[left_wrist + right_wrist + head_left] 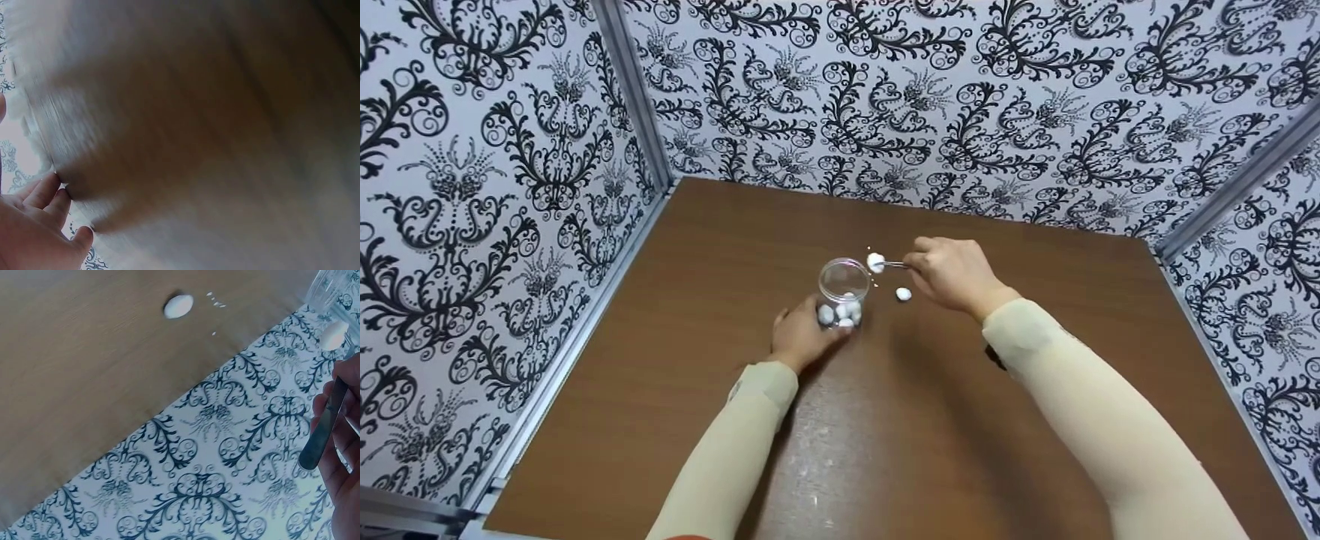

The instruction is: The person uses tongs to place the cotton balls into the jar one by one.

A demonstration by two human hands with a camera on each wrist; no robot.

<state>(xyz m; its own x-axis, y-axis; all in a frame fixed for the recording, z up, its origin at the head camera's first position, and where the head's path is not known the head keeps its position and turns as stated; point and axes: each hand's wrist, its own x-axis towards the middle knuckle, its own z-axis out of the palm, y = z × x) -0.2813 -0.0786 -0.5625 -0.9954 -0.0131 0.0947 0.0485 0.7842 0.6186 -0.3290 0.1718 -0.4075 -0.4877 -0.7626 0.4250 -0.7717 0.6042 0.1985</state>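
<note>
My left hand [802, 335] grips a clear round jar [844, 279] near the middle of the table, with several white balls [844, 311] visible inside. At the left edge of the left wrist view, the fingers [45, 191] of that hand lie against the jar, which is only partly in frame. My right hand [952, 274] pinches metal tweezers [895, 264]; their rounded end [315, 453] shows in the right wrist view. At the tweezers' tips, just right of the jar's rim, is a white ball [875, 262].
Another white ball [903, 294] lies on the brown table [720, 247] right of the jar. Small white crumbs [216, 302] are scattered near it. Patterned walls [885, 112] with metal corner posts [639, 90] enclose the table at the back and sides.
</note>
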